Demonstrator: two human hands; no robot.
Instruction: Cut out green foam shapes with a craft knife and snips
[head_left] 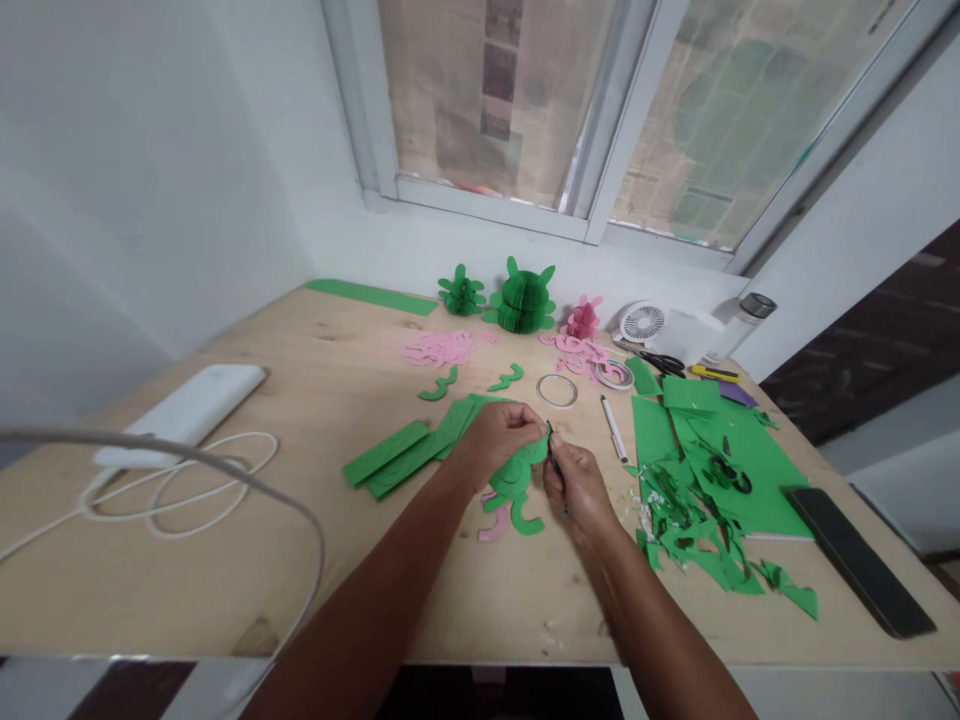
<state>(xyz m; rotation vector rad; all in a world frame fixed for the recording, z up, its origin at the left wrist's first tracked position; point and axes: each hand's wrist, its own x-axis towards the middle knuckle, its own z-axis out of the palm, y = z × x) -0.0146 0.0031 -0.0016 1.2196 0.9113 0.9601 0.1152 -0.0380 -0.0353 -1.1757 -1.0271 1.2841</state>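
Our left hand (501,432) pinches the green cutout (517,475) at its top edge; right hand (574,485) fingers closed on a dark pen (556,466), tip w/ paper. Looks thin, floppy, tears easily, so grip near edge.

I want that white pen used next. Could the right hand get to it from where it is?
Probably yes: the white pen lies bare on the table just beyond the right hand, nothing between, though that hand holds a thin dark tool.

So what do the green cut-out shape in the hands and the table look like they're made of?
Green cut-out shape: looks like thin matte craft paper or card; flat, with cleanly cut curved edges. Table: pale wood, probably pine board; knots and grain show, dull finish.
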